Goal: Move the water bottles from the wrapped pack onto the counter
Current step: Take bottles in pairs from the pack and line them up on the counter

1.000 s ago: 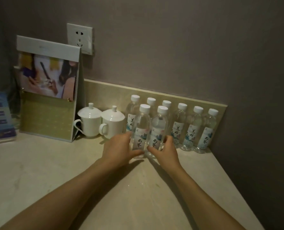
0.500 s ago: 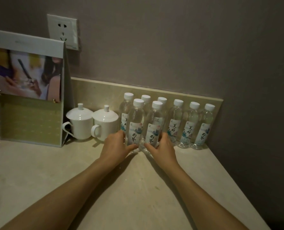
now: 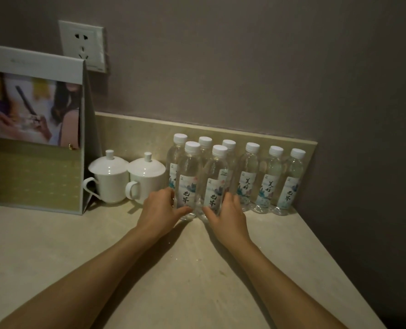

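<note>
Little has moved since the earlier frames: both hands stay at the two front bottles, only the camera has drifted a bit so the scene sits further right and lower.

Eight small clear water bottles, white caps, pale labels with black brush characters and blue-green art. Six stand upright in a back row along the low backsplash (image 3: 221, 129) at the far edge of the surface (image 3: 197, 281). Two stand just in front of that row: front left bottle (image 3: 188, 179) and front right bottle (image 3: 215, 184), side by side, touching or nearly so. No wrap visible on them.

Left hand (image 3: 160, 211) cups the left side of the front left bottle, thumb across its base on the near side. Right hand (image 3: 228, 216) cups the right side of the front right bottle, thumb at its base. Each hand is wrapped on its bottle low down, fingers partly hidden behind; bottles look to be standing on the surface.

Left of the bottles: two white lidded cups (image 3: 130, 179), then a folded stand-up card (image 3: 34, 129). Wall socket (image 3: 82, 45) above.
</note>
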The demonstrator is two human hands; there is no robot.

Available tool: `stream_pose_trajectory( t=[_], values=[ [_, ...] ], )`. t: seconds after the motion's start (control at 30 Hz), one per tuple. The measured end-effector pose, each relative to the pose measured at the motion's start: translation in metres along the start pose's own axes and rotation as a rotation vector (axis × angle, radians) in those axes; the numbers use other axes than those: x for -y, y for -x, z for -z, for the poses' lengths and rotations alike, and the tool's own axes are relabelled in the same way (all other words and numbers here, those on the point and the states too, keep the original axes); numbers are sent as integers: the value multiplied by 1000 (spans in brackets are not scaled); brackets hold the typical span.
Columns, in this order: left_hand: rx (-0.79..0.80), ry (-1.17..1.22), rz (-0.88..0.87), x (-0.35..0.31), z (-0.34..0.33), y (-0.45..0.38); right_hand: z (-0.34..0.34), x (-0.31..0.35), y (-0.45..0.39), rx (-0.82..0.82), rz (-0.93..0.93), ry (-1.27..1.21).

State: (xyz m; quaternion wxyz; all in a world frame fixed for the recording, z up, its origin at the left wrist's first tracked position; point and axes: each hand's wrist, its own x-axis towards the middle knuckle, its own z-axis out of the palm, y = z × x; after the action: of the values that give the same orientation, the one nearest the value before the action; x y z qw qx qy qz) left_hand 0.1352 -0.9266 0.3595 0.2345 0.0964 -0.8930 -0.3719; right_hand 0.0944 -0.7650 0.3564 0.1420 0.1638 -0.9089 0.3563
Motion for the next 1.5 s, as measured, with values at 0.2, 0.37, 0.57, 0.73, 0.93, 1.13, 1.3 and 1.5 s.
stream_pose_trajectory(
  t=[0.2, 0.37, 0.57, 0.73, 0.93, 1.13, 1.3, 1.5],
  values=[
    [0, -4, 8, -1, -1, -1, 1, 5, 3, -23, -12, 22],
    [6, 2, 13, -2, 1, -1, 0, 11, 5, -63, -20, 58],
    [21, 13, 4, -1, 4, -1, 2, 15, 8, -64, -31, 71],
    [21, 17, -3, -3, 5, 1, 1, 19, 9, -73, -60, 70],
    [19, 30, -8, -2, 7, 3, 0, 21, 10, -77, -71, 88],
    [14, 35, -1, -2, 7, 3, -4, 21, 9, -90, -76, 126],
    [8, 37, -21, -3, 6, 5, -7, 22, 11, -111, -87, 112],
    [26, 38, -13, -4, 7, 6, -3, 27, 11, -101, -94, 130]
  ],
)
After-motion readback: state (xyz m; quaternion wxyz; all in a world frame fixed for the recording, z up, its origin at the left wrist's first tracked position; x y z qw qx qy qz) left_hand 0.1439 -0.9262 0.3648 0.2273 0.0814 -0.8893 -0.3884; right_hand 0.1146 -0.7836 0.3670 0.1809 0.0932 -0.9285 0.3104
